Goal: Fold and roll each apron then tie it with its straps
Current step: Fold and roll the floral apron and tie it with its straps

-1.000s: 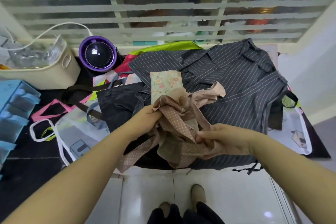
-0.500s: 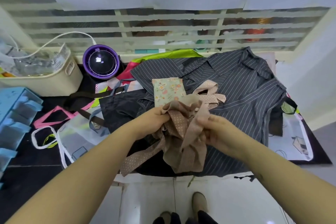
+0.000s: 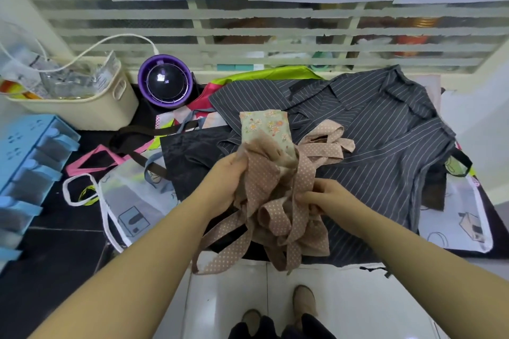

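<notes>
A tan polka-dot apron [image 3: 271,195] sits bunched in a loose bundle at the front edge of the counter [image 3: 49,250], on top of a spread of other aprons. The left grip [image 3: 223,184] closes around the bundle's upper left side, fingers buried in the cloth. The right grip [image 3: 327,198] pinches one of the dotted straps [image 3: 305,173] on the bundle's right, fingers curled. More strap loops lie across the cloth behind the hands, and one strap end [image 3: 220,256] hangs over the counter's edge above the white tiled floor [image 3: 225,297].

A folded floral cloth [image 3: 264,126] pokes out just behind the bundle; whether it belongs to the same apron cannot be told. Beneath and to the right spreads a grey pinstriped apron [image 3: 385,132], with a black apron [image 3: 187,157] to its left. White aprons with a house print [image 3: 129,201] lie at either side.

Farther back on the left stand a purple round device [image 3: 165,82], a cream basket [image 3: 91,110] and a blue organiser [image 3: 30,157]. The person's shoes [image 3: 303,303] show below.
</notes>
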A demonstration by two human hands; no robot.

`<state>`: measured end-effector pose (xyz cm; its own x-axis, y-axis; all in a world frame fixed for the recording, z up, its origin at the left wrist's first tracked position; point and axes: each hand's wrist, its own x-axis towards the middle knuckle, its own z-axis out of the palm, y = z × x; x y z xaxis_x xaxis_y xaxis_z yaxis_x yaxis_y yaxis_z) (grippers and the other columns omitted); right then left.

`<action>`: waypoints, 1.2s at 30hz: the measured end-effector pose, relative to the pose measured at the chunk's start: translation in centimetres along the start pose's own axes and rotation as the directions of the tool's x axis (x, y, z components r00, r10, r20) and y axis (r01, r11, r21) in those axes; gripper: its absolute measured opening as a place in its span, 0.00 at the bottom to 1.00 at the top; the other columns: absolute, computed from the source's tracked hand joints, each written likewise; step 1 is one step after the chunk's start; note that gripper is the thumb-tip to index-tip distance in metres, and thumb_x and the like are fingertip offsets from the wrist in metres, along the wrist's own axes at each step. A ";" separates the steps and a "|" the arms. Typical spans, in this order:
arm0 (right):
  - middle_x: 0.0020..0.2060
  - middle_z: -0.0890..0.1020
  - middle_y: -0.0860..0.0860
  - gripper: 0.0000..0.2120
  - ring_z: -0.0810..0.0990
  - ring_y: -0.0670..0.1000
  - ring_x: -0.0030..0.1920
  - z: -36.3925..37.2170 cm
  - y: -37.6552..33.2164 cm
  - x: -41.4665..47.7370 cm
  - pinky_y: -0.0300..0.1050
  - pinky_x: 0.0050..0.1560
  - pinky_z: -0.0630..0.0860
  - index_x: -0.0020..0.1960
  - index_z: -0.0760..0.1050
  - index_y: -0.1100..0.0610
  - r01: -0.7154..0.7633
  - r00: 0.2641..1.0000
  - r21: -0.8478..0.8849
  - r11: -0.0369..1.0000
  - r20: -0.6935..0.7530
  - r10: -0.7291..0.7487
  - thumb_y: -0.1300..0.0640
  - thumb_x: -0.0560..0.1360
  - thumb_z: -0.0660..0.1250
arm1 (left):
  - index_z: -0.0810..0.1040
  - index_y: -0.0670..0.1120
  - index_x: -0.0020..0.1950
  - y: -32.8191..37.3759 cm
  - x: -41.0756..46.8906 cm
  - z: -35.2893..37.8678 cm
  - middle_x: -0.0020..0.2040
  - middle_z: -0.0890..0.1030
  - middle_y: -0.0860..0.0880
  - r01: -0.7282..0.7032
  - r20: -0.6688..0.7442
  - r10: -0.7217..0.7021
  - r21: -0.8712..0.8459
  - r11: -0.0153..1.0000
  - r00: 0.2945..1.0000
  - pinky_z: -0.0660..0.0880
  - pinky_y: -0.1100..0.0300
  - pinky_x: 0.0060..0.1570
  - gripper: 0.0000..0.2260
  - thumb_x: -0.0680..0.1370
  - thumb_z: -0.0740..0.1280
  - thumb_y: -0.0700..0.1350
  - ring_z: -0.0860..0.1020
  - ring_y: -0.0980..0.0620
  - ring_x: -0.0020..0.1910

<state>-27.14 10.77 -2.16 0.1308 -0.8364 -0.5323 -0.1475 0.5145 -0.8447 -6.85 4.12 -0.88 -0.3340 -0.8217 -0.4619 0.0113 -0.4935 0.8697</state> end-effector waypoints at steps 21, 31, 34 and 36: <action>0.51 0.82 0.62 0.09 0.81 0.56 0.45 -1.0 0.5 4.5 0.51 0.48 0.80 0.55 0.76 0.64 -0.156 0.983 0.024 0.988 -0.096 0.157 0.67 0.75 0.65 | 0.81 0.53 0.53 -1.5 -1.4 1.9 0.67 0.70 0.60 -0.042 0.323 -0.131 0.477 0.878 0.937 0.65 0.72 0.58 0.07 0.78 0.66 0.43 0.66 0.59 0.68; 0.76 0.58 0.57 0.46 0.56 0.57 0.75 -5.0 4.4 3.8 0.57 0.72 0.56 0.78 0.50 0.55 0.528 0.625 -0.742 -0.413 0.669 -0.403 0.55 0.67 0.72 | 0.74 0.51 0.65 -2.8 0.0 1.4 0.61 0.79 0.51 0.063 0.305 -0.223 0.456 0.887 0.926 0.76 0.68 0.45 0.16 0.77 0.68 0.48 0.78 0.55 0.59; 0.76 0.55 0.54 0.47 0.51 0.55 0.76 -5.2 4.2 5.5 0.58 0.72 0.50 0.78 0.48 0.56 0.535 0.602 -0.707 -0.462 0.703 -0.379 0.48 0.69 0.72 | 0.76 0.46 0.64 -3.0 1.7 1.5 0.63 0.78 0.45 0.186 0.122 -0.244 0.360 0.914 0.962 0.74 0.55 0.59 0.16 0.79 0.63 0.50 0.77 0.49 0.61; 0.76 0.58 0.54 0.46 0.52 0.54 0.76 -5.5 4.0 6.0 0.57 0.72 0.51 0.78 0.48 0.56 0.556 0.592 -0.687 -0.467 0.722 -0.357 0.47 0.70 0.71 | 0.77 0.48 0.60 -3.3 1.9 0.6 0.61 0.78 0.48 0.106 0.022 -0.123 0.370 0.923 0.992 0.73 0.63 0.55 0.12 0.82 0.57 0.43 0.76 0.53 0.57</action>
<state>-32.38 6.78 -8.40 0.8382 -0.5427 -0.0539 -0.5321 -0.8354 0.1375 -8.06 4.35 -4.52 -0.3538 -0.7481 -0.5615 -0.3739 -0.4371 0.8180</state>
